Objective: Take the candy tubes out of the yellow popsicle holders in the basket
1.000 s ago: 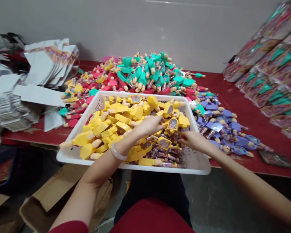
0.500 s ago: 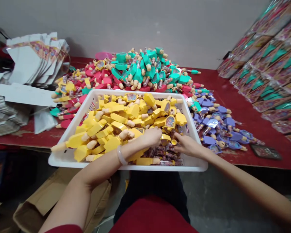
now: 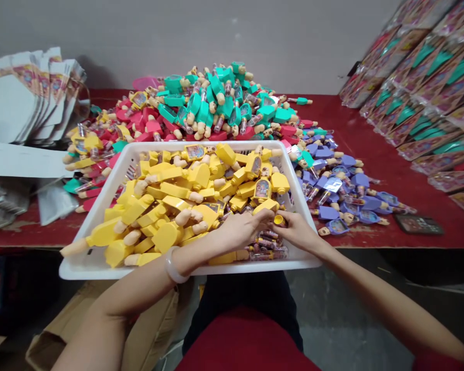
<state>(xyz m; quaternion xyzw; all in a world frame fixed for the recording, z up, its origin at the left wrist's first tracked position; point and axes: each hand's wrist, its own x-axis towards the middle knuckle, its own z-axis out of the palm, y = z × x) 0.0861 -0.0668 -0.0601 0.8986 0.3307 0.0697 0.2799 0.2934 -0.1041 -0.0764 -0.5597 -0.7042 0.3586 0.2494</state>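
Note:
A white plastic basket (image 3: 108, 271) is heaped with yellow plastic toys (image 3: 166, 234) that have beige finger-like ends. Over its near right part, my left hand (image 3: 242, 226) has its fingers closed on a yellow toy piece (image 3: 266, 205), partly hidden by the fingers. Close beside it, my right hand (image 3: 299, 232) pinches a small round yellow cap-like part (image 3: 279, 221), its hollow side showing. The two hands nearly meet at the fingertips. Below them, clear tubes with colourful filling (image 3: 268, 254) lie in the basket's near right corner.
Behind the basket rises a pile of green toys (image 3: 226, 108) and red toys (image 3: 152, 126). Purple toys (image 3: 359, 180) and a dark flat object (image 3: 419, 224) lie right on the red table (image 3: 386, 242). Stacked packs (image 3: 429, 103) stand far right, white cards (image 3: 15, 108) left.
The view has shifted slightly, so the basket appears further left. My left hand has raised the yellow piece a little, and the yellow cap-like part in my right hand has tipped its hollow side into view.

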